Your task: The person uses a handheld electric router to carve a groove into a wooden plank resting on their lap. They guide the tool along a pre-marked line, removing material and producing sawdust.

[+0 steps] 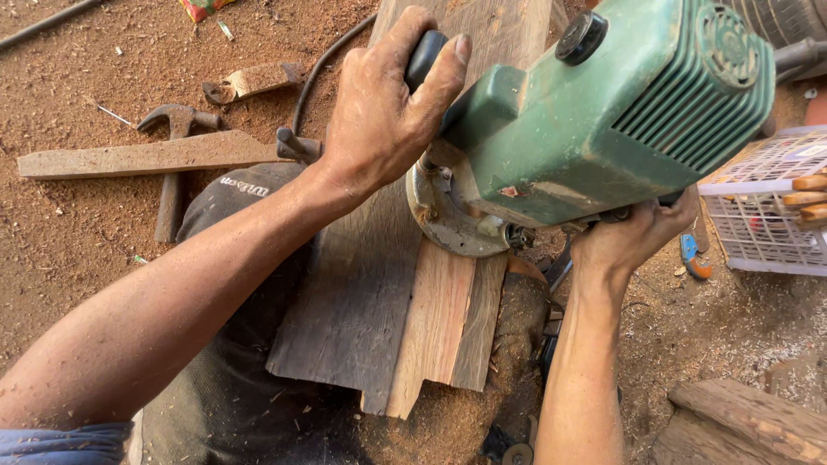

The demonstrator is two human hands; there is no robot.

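A green electric circular saw (603, 120) sits tilted over a wooden plank (405, 301), and its round metal blade guard (452, 215) rests on the wood. My left hand (383, 108) is closed around the saw's black top handle. From below, my right hand (642, 232) grips the underside of the motor housing. The plank is grey and weathered on its left part. A fresh reddish strip runs along its right part down to a stepped near end. My knee in dark cloth (241, 344) lies under the plank.
A hammer (172, 146) and a long wooden strip (146, 157) lie on the sawdust-covered ground at left. A black cable (323, 65) runs up past them. A white plastic basket (767, 202) stands at right, a rough log (749, 422) at bottom right.
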